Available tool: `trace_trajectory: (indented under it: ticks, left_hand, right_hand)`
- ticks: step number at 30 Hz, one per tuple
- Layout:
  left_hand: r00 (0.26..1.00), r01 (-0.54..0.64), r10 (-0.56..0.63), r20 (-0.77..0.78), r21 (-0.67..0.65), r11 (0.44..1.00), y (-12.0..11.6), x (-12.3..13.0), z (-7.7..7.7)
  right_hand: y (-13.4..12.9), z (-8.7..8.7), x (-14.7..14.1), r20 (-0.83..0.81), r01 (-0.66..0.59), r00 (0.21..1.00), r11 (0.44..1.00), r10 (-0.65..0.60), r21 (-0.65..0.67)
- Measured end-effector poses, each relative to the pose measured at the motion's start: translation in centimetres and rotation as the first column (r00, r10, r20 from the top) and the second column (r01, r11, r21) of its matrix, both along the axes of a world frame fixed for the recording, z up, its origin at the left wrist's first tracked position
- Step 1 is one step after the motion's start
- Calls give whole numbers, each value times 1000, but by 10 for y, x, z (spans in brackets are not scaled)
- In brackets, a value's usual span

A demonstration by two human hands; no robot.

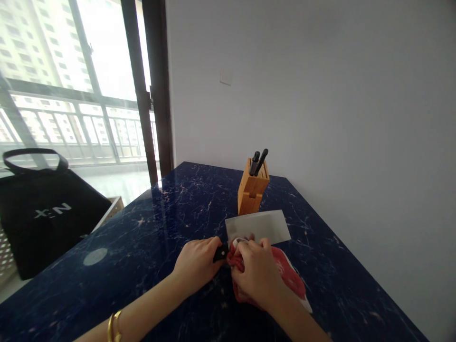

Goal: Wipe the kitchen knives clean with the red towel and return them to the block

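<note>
Cleaver point(267, 227) with a broad, plain, silvery rectangular blade and a black riveted handle, held over the dark blue, white-veined tabletop point(124, 266). Left hand point(195, 263) is wrapped around the handle; right hand point(256, 273) has its fingers curled, pinching a bunched red-and-white cloth point(290, 273) at the blade's near edge, beside the handle. Just beyond the blade stands a wooden knife block point(249, 190) with two dark-handled tools point(261, 161), before a pale wall point(320, 118).

“X” and “N” on black bag point(50, 230)

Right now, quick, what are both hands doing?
Left hand: closed around the black handle of the cleaver.
Right hand: holding the bunched red cloth.
</note>
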State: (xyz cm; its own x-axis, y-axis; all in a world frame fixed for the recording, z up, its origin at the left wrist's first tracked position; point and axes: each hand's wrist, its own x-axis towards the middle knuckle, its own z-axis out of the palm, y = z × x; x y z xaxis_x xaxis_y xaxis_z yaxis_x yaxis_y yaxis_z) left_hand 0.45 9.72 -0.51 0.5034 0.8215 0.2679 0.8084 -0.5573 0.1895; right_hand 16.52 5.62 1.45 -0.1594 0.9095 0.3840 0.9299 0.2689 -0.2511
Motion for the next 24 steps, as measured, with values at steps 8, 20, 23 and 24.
trace_trajectory:
  ticks: [8, 20, 23, 24]
  left_hand:
    - [1000, 13, -13, 4, 13, 1000, -2, -2, 4]
    - [1000, 20, -20, 6, 3, 1000, -4, 0, 4]
    - [1000, 14, -14, 12, 2, 1000, -2, -1, 3]
    - [1000, 11, -11, 15, -4, 1000, -2, -1, 4]
  right_hand:
    - [1, -4, -3, -103, -23, 994, 999, 27, 40]
    - [-2, -2, -7, -48, 19, 999, 996, -15, 83]
    - [-1, -2, -6, -79, 23, 997, 997, -17, 73]
    - [-1, -2, -6, -92, 18, 996, 997, -11, 76]
